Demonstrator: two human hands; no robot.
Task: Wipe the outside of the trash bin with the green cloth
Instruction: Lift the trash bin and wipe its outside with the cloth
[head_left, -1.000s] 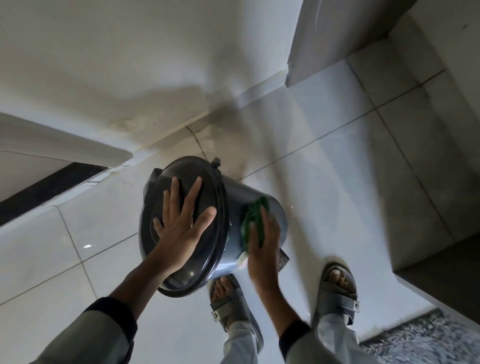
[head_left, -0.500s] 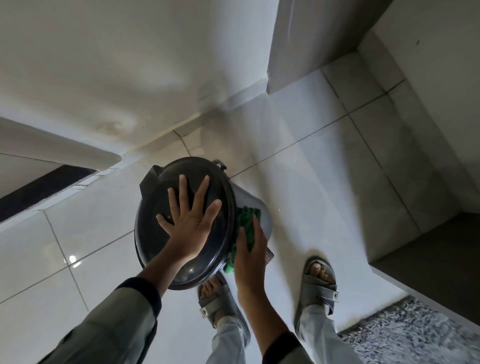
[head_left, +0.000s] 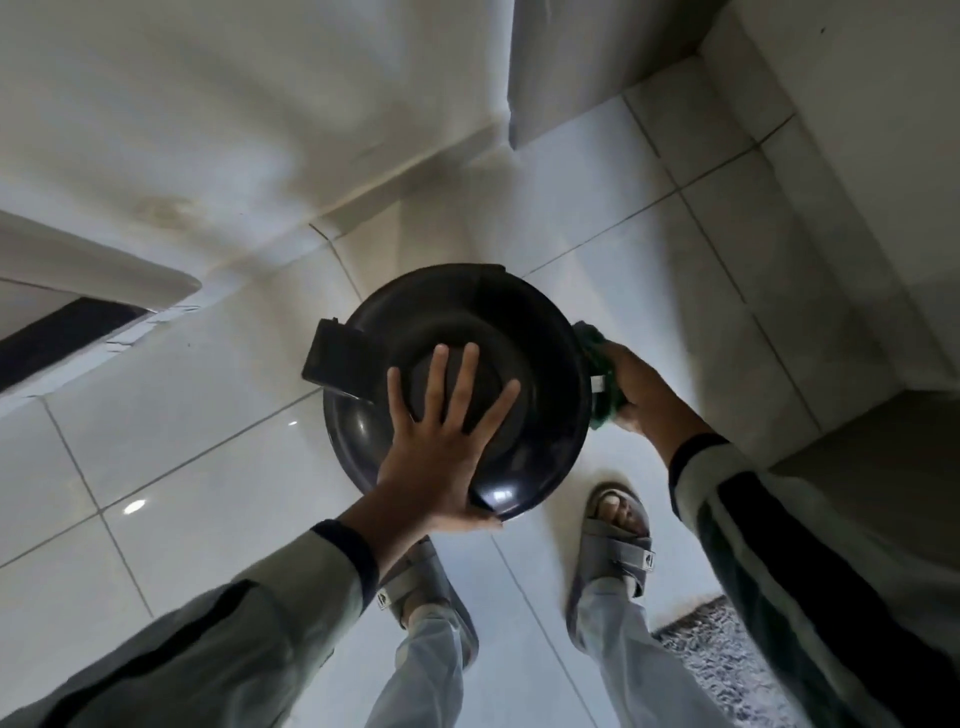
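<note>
Nearest the camera, two pale sleeves with dark cuffs and stripes, reaching toward the trash bin (head_left: 467, 322); below the bin, pale trouser legs and a pair of grey strapped sandals (head_left: 618, 540) on the white tiled floor (head_left: 208, 415), one sandal partly hidden under the left forearm. Near the right sandal, on the side away from the bin, a corner of speckled grey rug (head_left: 727, 654).

Left hand (head_left: 441, 447) laid flat on the bin's dark domed lid, fingers (head_left: 465, 379) spread and open, thumb hooked under the near rim; no closed grip there, only a pressing palm.

Bin seen almost straight from above, so mostly lid in view, with a dark rectangular hinge block sticking out on its left.

Right hand (head_left: 639, 389) against the bin's right side, just under the lid's rim, closed around the bunched green cloth (head_left: 602, 400), which presses against the bin's outer wall; cloth partly hidden by lid and hand.

Beyond the bin, more floor tile running up to a pale wall (head_left: 234, 130) with a faint stain, and a wall corner jutting out to the far right
</note>
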